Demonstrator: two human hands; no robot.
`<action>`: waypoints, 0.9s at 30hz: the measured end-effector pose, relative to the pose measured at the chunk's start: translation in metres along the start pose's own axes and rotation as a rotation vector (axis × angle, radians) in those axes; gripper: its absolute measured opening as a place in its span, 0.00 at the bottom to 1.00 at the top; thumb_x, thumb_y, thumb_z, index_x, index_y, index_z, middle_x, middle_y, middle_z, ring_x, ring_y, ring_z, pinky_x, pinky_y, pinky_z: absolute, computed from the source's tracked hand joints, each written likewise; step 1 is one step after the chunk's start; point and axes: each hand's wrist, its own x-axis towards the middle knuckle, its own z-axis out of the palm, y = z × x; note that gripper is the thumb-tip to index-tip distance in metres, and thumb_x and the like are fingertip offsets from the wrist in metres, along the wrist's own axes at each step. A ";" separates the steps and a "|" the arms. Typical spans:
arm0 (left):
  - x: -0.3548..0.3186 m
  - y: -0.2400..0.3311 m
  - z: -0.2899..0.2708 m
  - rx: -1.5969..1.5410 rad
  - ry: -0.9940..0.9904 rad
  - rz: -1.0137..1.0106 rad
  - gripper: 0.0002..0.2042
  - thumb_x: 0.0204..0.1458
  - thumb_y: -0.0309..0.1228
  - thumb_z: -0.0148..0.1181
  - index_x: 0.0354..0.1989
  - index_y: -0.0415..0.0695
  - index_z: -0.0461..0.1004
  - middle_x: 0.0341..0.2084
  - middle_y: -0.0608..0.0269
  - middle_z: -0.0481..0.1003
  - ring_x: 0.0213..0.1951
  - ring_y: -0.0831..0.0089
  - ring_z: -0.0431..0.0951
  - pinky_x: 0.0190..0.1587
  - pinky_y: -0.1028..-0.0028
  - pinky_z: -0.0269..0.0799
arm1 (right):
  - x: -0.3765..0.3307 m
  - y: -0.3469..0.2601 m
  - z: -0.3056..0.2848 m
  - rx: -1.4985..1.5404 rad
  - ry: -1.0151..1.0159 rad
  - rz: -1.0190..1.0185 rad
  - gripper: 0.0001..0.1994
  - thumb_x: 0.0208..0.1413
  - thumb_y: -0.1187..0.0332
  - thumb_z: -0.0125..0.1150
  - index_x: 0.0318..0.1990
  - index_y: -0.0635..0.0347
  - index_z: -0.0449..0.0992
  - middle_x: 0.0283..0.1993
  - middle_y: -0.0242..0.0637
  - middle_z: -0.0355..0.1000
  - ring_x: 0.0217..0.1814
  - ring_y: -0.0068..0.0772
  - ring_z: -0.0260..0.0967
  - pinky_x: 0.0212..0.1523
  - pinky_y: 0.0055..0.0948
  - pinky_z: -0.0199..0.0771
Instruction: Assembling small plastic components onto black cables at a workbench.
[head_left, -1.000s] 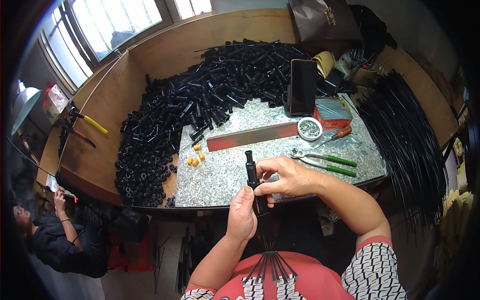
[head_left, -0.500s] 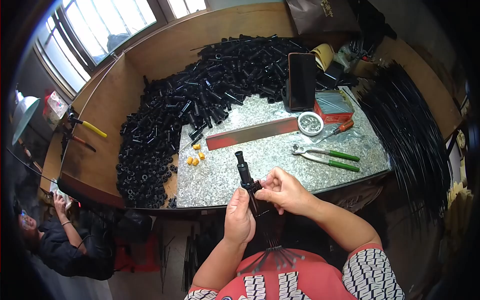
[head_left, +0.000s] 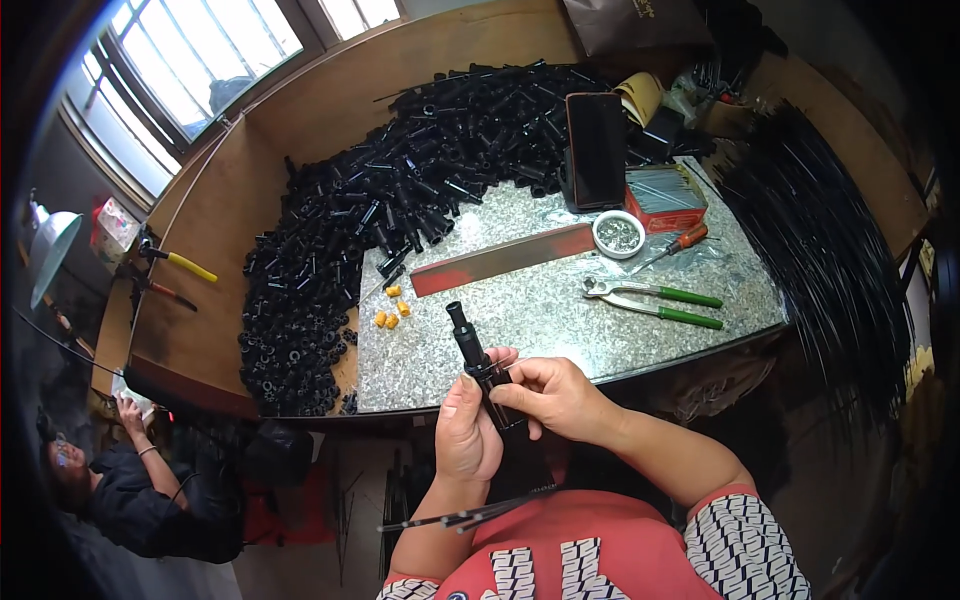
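Observation:
Over the table's front edge I hold a black plastic umbrella runner (head_left: 466, 338), a stepped tube tilted up to the left. My left hand (head_left: 468, 430) is closed around its lower part, thumb on the near side and fingertips showing behind. My right hand (head_left: 560, 398) is closed against the collar from the right, thumb pressed at the dark slotted parts there. A fine wire (head_left: 508, 362) seems to run from the collar to its fingers. Thin dark ribs (head_left: 470, 515) with grey ends hang below, before my red apron; their upper ends are hidden by my hands.
A large heap of black tubes (head_left: 400, 180) fills the table's back and left. A flat metal bar (head_left: 500, 260), yellow pieces (head_left: 392, 308), green-handled pincers (head_left: 650, 300), white bowl (head_left: 619, 234), screwdriver (head_left: 682, 240) and phone (head_left: 597, 150) lie nearer. Black rods (head_left: 810, 240) stand right; a person (head_left: 150, 480) sits left.
The runner has tilted further left, and both hands have shifted slightly left. The left fingertips now show behind the collar. The hanging ribs have swung left and bunched together.

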 end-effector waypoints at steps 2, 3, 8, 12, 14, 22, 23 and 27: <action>0.001 0.000 -0.002 -0.034 -0.005 0.006 0.20 0.61 0.37 0.48 0.53 0.33 0.65 0.52 0.49 0.68 0.54 0.63 0.69 0.60 0.64 0.62 | 0.001 0.002 0.000 -0.027 0.002 -0.006 0.13 0.58 0.65 0.59 0.26 0.63 0.72 0.20 0.27 0.67 0.14 0.15 0.64 0.15 0.17 0.61; 0.001 0.000 -0.003 -0.053 -0.019 0.001 0.19 0.61 0.36 0.49 0.53 0.33 0.64 0.52 0.49 0.68 0.54 0.63 0.69 0.60 0.63 0.62 | 0.001 0.003 0.000 -0.024 0.003 -0.007 0.13 0.58 0.65 0.59 0.26 0.63 0.72 0.20 0.27 0.67 0.14 0.15 0.64 0.15 0.17 0.61; 0.000 -0.002 -0.011 -0.111 -0.010 -0.020 0.19 0.60 0.36 0.50 0.53 0.33 0.64 0.51 0.48 0.68 0.55 0.62 0.69 0.60 0.62 0.62 | 0.004 0.009 0.000 -0.049 0.022 -0.025 0.14 0.57 0.63 0.60 0.23 0.62 0.71 0.18 0.28 0.66 0.13 0.16 0.63 0.14 0.18 0.60; 0.001 -0.002 -0.015 -0.103 -0.055 -0.017 0.19 0.61 0.36 0.48 0.55 0.34 0.63 0.55 0.49 0.66 0.59 0.55 0.64 0.63 0.56 0.58 | 0.004 0.008 0.000 -0.056 0.013 -0.029 0.14 0.57 0.63 0.59 0.24 0.62 0.72 0.18 0.29 0.66 0.13 0.16 0.64 0.14 0.18 0.60; 0.002 -0.002 -0.015 -0.116 -0.078 -0.007 0.19 0.61 0.36 0.47 0.55 0.34 0.63 0.55 0.50 0.66 0.59 0.55 0.64 0.63 0.56 0.58 | 0.005 0.009 0.000 -0.018 -0.014 -0.038 0.14 0.58 0.62 0.58 0.25 0.62 0.72 0.19 0.29 0.67 0.14 0.17 0.64 0.14 0.18 0.60; 0.005 0.001 -0.016 -0.108 -0.147 -0.032 0.19 0.62 0.33 0.46 0.56 0.33 0.63 0.54 0.50 0.67 0.59 0.59 0.65 0.62 0.59 0.60 | 0.007 0.012 -0.003 0.042 -0.039 -0.027 0.14 0.61 0.61 0.55 0.28 0.62 0.72 0.23 0.30 0.68 0.15 0.17 0.65 0.15 0.17 0.62; 0.005 0.001 -0.017 -0.107 -0.147 -0.033 0.19 0.62 0.33 0.46 0.56 0.33 0.63 0.54 0.50 0.67 0.59 0.59 0.65 0.62 0.59 0.60 | 0.007 0.012 -0.003 0.044 -0.046 -0.019 0.15 0.61 0.60 0.54 0.28 0.62 0.72 0.23 0.30 0.68 0.15 0.17 0.65 0.15 0.17 0.62; 0.006 0.001 -0.020 -0.118 -0.186 -0.043 0.19 0.61 0.34 0.47 0.56 0.33 0.64 0.55 0.46 0.66 0.59 0.56 0.65 0.63 0.58 0.59 | 0.007 0.011 -0.006 0.058 -0.083 -0.036 0.15 0.61 0.59 0.54 0.28 0.62 0.72 0.23 0.29 0.68 0.15 0.17 0.65 0.15 0.17 0.62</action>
